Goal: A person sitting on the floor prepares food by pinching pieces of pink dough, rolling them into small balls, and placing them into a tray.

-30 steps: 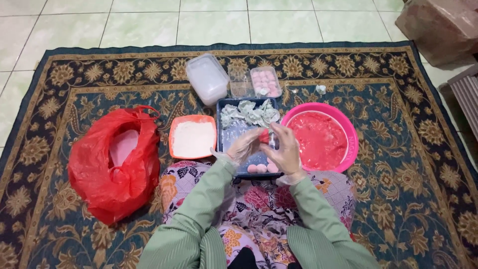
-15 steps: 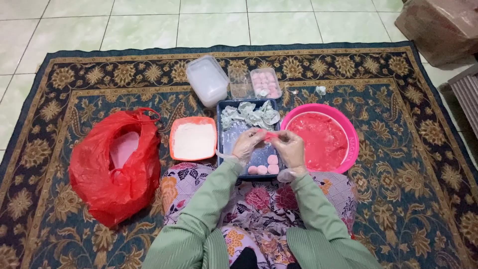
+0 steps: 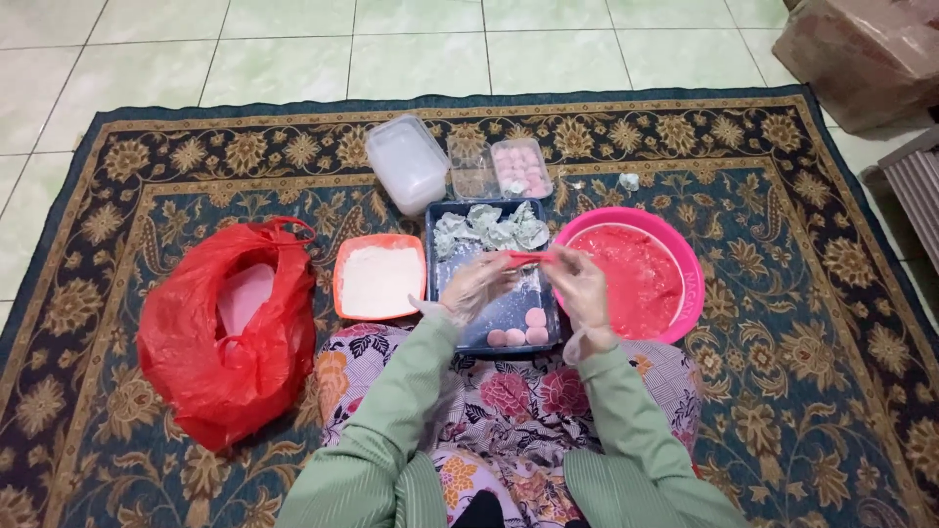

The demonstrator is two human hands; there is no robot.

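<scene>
both hands (image 3: 528,279) on stretched pink dough (image 3: 528,258)

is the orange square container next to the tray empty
No, the orange square container left of the dark tray is filled with white powder.

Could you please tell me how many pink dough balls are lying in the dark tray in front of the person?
3, at the dark tray's near edge: one behind, two in front beside a possible fourth; the hands may hide more.
</scene>
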